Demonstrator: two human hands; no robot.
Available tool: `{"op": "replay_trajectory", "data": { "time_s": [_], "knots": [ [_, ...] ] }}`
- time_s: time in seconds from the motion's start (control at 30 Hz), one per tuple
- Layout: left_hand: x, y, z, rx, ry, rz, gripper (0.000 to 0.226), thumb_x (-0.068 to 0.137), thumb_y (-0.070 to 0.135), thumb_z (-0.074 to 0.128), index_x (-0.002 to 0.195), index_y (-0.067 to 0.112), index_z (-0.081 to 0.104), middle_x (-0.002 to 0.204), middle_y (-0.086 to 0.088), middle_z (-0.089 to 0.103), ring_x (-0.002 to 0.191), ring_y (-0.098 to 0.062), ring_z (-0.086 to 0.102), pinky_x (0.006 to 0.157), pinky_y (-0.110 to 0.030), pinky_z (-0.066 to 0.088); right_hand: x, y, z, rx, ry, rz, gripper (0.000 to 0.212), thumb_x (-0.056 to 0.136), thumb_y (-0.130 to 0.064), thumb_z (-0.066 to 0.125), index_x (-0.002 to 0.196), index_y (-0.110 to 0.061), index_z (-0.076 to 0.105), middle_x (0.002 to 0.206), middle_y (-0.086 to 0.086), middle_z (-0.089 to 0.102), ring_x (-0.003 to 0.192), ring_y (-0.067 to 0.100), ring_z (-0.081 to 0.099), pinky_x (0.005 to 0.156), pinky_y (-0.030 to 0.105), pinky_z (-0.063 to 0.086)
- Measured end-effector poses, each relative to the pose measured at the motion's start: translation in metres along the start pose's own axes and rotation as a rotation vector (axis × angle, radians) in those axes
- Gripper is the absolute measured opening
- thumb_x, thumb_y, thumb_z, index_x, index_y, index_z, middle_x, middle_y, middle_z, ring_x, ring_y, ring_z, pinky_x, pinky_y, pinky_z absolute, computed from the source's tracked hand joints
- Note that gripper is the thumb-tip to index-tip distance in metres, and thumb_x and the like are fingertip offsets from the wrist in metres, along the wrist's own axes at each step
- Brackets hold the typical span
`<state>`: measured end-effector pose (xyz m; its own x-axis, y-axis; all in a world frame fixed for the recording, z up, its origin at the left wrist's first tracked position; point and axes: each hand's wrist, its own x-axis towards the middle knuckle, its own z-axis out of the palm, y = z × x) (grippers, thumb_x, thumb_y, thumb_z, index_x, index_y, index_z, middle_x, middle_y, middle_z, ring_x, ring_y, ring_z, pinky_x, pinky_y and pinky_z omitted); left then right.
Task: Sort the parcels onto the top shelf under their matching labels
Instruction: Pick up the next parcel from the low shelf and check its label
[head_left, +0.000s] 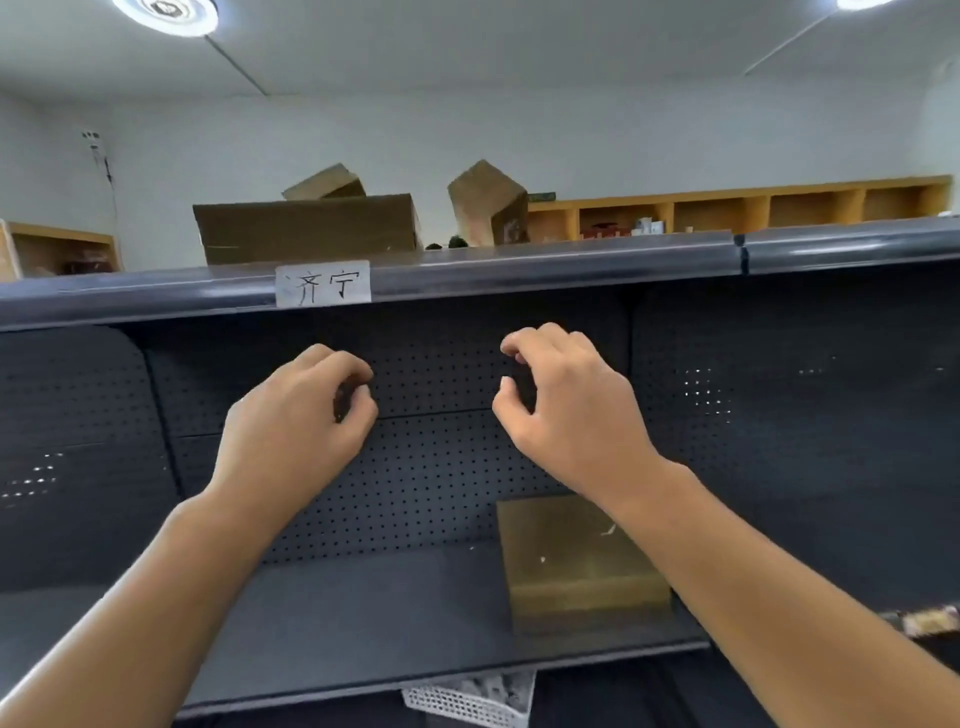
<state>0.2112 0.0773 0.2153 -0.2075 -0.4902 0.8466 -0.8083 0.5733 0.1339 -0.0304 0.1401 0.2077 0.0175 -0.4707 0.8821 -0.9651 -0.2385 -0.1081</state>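
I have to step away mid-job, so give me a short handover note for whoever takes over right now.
Left hand: empty, fingers curled, raised in front of the pegboard back panel.
Right hand: the same, empty.
Top shelf: a wide cardboard box sits above the handwritten label, with two tilted boxes behind it.
Done: whether those match the label cannot be told.
Left: one flat brown parcel lies on the lower shelf; its label is not readable.
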Motion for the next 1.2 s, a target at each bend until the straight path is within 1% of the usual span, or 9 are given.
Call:
{"op": "replay_trajectory", "data": {
  "time_s": [0.2,0.33,0.47,0.63,0.73,0.87,0.97,1.07,1.2],
  "knots": [
    [-0.040,0.027,0.050,0.004,-0.036,0.017,0.009,0.095,0.022,0.070,0.103,0.022,0.073,0.093,0.010,0.067,0.079,-0.019,0.064,0.059,-0.035,0.053,-0.066,0.052,0.005,-0.055,-0.098,0.087,0.032,0.095,-0.027,0.061,0.123,-0.017,0.070,0.112,-0.002,0.070,0.101,0.019,0.065,0.061,0.025,0.052],
    [-0.066,0.046,0.088,0.045,-0.100,0.026,0.017,0.090,0.017,0.076,0.107,0.019,0.075,0.094,0.007,0.069,0.082,-0.024,0.067,0.057,-0.030,0.045,-0.098,0.095,0.007,-0.095,-0.159,0.118,0.029,0.093,-0.025,0.064,0.120,-0.017,0.071,0.108,-0.003,0.070,0.097,0.020,0.065,0.059,0.022,0.045],
    [-0.088,0.061,0.125,0.101,-0.150,0.028,0.019,0.086,0.015,0.081,0.104,0.018,0.076,0.093,0.005,0.070,0.081,-0.025,0.069,0.056,-0.028,0.040,-0.123,0.133,0.010,-0.104,-0.210,0.128,0.026,0.091,-0.023,0.066,0.116,-0.017,0.071,0.105,-0.003,0.069,0.095,0.020,0.065,0.059,0.028,0.054],
    [-0.113,0.078,0.172,0.166,-0.211,0.037,0.017,0.083,0.017,0.071,0.098,0.014,0.077,0.088,0.001,0.071,0.074,-0.027,0.069,0.051,-0.035,0.054,-0.150,0.181,0.024,-0.090,-0.317,0.145,0.026,0.089,-0.023,0.069,0.115,-0.018,0.072,0.105,-0.005,0.068,0.093,0.019,0.067,0.061,0.032,0.060],
    [-0.123,0.091,0.198,0.193,-0.290,0.014,0.022,0.076,0.011,0.084,0.097,0.013,0.079,0.088,-0.001,0.072,0.073,-0.029,0.071,0.049,-0.037,0.057,-0.167,0.210,0.037,-0.074,-0.387,0.183,0.025,0.090,-0.025,0.068,0.114,-0.020,0.072,0.108,-0.006,0.067,0.096,0.019,0.067,0.065,0.033,0.060],
    [-0.136,0.100,0.241,0.194,-0.450,-0.136,0.020,0.078,0.014,0.085,0.096,0.014,0.078,0.091,-0.003,0.073,0.080,-0.034,0.074,0.053,-0.039,0.056,-0.189,0.234,0.061,-0.026,-0.501,0.276,0.030,0.096,-0.027,0.059,0.123,-0.017,0.069,0.118,-0.003,0.064,0.105,0.021,0.063,0.072,0.034,0.057],
    [-0.146,0.097,0.275,0.111,-0.600,-0.374,0.029,0.098,0.033,0.064,0.121,0.018,0.071,0.118,-0.005,0.069,0.110,-0.035,0.069,0.076,-0.043,0.055,-0.204,0.243,0.082,0.028,-0.604,0.367,0.033,0.101,-0.030,0.054,0.128,-0.015,0.065,0.131,-0.001,0.059,0.116,0.021,0.060,0.082,0.033,0.056],
    [-0.152,0.087,0.299,0.008,-0.703,-0.565,0.041,0.105,0.043,0.051,0.136,0.018,0.061,0.136,-0.007,0.062,0.123,-0.036,0.063,0.092,-0.044,0.055,-0.213,0.253,0.104,0.056,-0.648,0.457,0.035,0.101,-0.030,0.056,0.131,-0.013,0.063,0.134,0.002,0.057,0.119,0.024,0.060,0.084,0.037,0.058],
    [-0.157,0.076,0.324,-0.084,-0.744,-0.701,0.046,0.109,0.049,0.044,0.135,0.014,0.058,0.141,-0.011,0.059,0.126,-0.039,0.063,0.091,-0.043,0.050,-0.215,0.266,0.131,0.104,-0.631,0.558,0.041,0.101,-0.030,0.059,0.138,-0.012,0.060,0.137,0.005,0.056,0.120,0.026,0.059,0.088,0.037,0.058]
  ]
}}
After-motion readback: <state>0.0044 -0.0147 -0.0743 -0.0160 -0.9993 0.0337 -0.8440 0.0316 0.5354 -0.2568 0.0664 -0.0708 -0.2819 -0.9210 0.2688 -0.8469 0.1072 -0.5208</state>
